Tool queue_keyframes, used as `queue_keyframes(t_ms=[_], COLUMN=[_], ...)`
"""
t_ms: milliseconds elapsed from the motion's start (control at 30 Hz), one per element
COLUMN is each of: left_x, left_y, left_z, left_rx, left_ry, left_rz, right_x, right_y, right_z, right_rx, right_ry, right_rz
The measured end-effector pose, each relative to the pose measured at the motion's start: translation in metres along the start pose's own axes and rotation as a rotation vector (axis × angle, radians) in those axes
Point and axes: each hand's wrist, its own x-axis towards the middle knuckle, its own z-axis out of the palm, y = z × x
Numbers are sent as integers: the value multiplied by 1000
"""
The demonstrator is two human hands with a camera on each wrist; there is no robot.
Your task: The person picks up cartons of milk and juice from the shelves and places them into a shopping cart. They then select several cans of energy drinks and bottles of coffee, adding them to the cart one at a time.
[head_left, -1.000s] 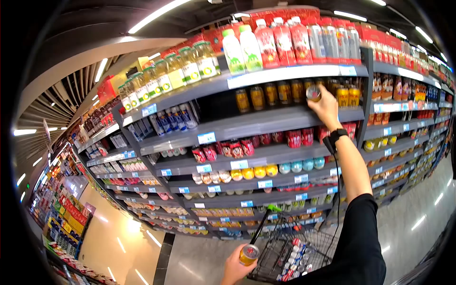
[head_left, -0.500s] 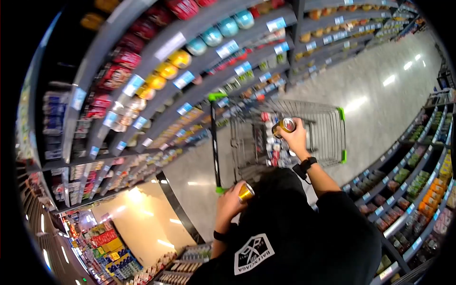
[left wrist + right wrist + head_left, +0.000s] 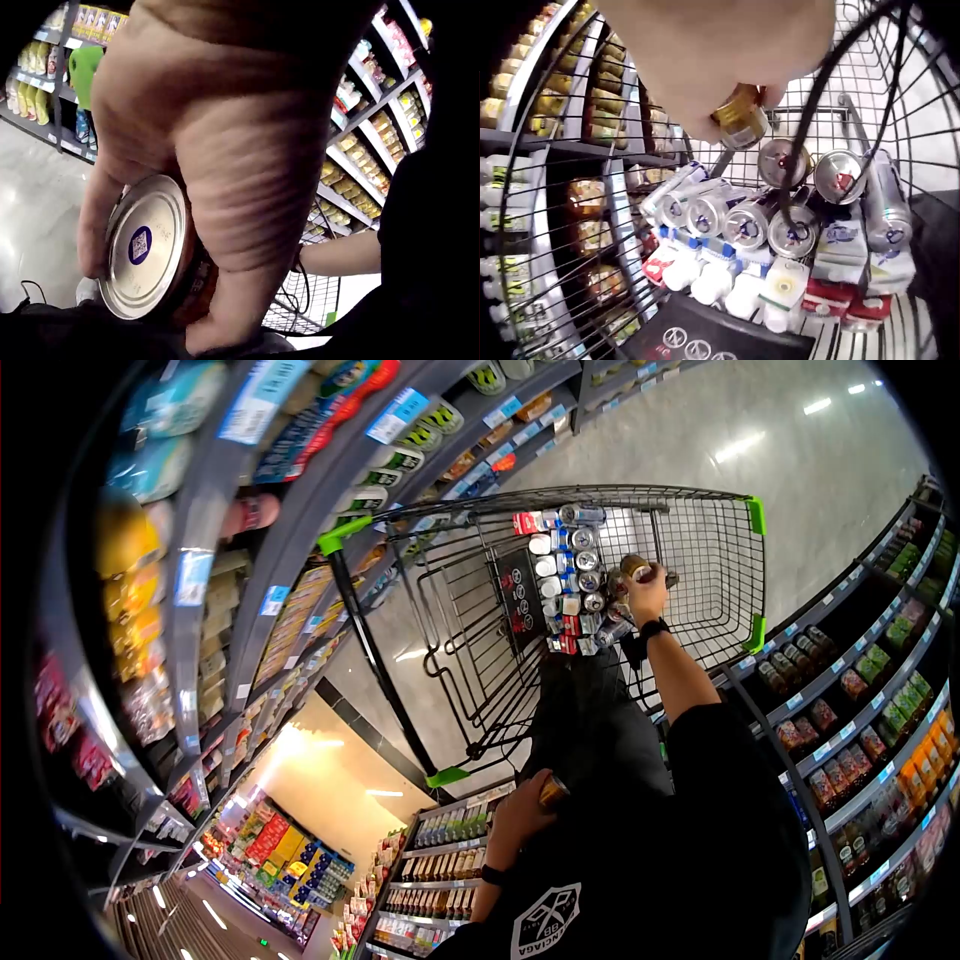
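In the head view my right hand (image 3: 648,598) is inside the shopping cart, gripping a gold drink can (image 3: 634,567). The right wrist view has this can (image 3: 742,124) tilted beneath the fingers, beside two upright cans with bare metal tops (image 3: 784,162). Silver cans (image 3: 746,225) lie in a row next to white-capped bottles and small cartons (image 3: 784,289). Low by the body, my left hand (image 3: 518,822) holds another gold can (image 3: 552,791). Its round metal base (image 3: 142,251), with a QR sticker, faces the left wrist camera, thumb and fingers wrapped around the side.
The wire cart (image 3: 757,565) has green corners and a black handle bar (image 3: 372,635). Stocked shelves (image 3: 205,570) rise on the left, with more shelving (image 3: 840,750) on the right. Grey floor (image 3: 700,430) stretches beyond the cart. A black cable (image 3: 814,97) crosses the right wrist view.
My right hand has come down from the shelf with a gold can and into the cart. The head view has tilted down to the cart. The left hand still holds its can by my side.
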Motion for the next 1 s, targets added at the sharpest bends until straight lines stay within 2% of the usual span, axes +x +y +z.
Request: queue_keyframes(t_ms=[33,133,167,233,267,300,367,433,500,567,600,633,700,767,800,833,933,967,1000], left_x=[5,13,13,15,16,16,18,19,19,23,26,30,39,50,57,61,70,69,68], left_y=[-2,-3,0,1,-4,-4,10,23,35,38,39,43,52,61,64,67,69,66,64], left_z=[4,9,7,9,14,16,8,-4,-13,-14,-15,-19,-27,-38,-42,-45,-56,-59,-64], left_rx=[-4,-23,-33,-43,-74,-104,-94,-78,-204,-277,-354,-349,-360,-413,-429,-448,-352,-315,-343], left_ry=[-19,-13,-12,-6,31,69,74,85,138,194,241,246,338,345,368,391,503,574,588], left_rz=[-14,-26,-55,-81,-62,-39,-63,-84,-52,-28,-12,-4,48,65,145,222,250,235,191], right_x=[5,15,20,24,31,31,27,14,-13,-66,-93,-120,-161,-190,-197,-194,-163,-147,-126], right_y=[3,10,17,21,20,15,-5,-17,-24,-70,-114,-116,-121,-142,-147,-142,-139,-146,-145], right_z=[13,25,29,41,41,35,14,2,-10,-57,-93,-106,-131,-159,-165,-163,-149,-143,-128], right_rx=[-41,-189,-121,-171,-310,-308,-391,-372,-184,93,-142,195,299,264,356,355,437,357,562], right_ry=[-10,-134,-177,-182,-328,-326,-487,-439,-355,-780,-1097,-1358,-1603,-1644,-1546,-1540,-1282,-1072,-977], right_rz=[-4,-200,-270,-263,-125,-128,-115,-162,-568,-515,-356,-258,-356,-321,-355,-356,-300,-403,-283])
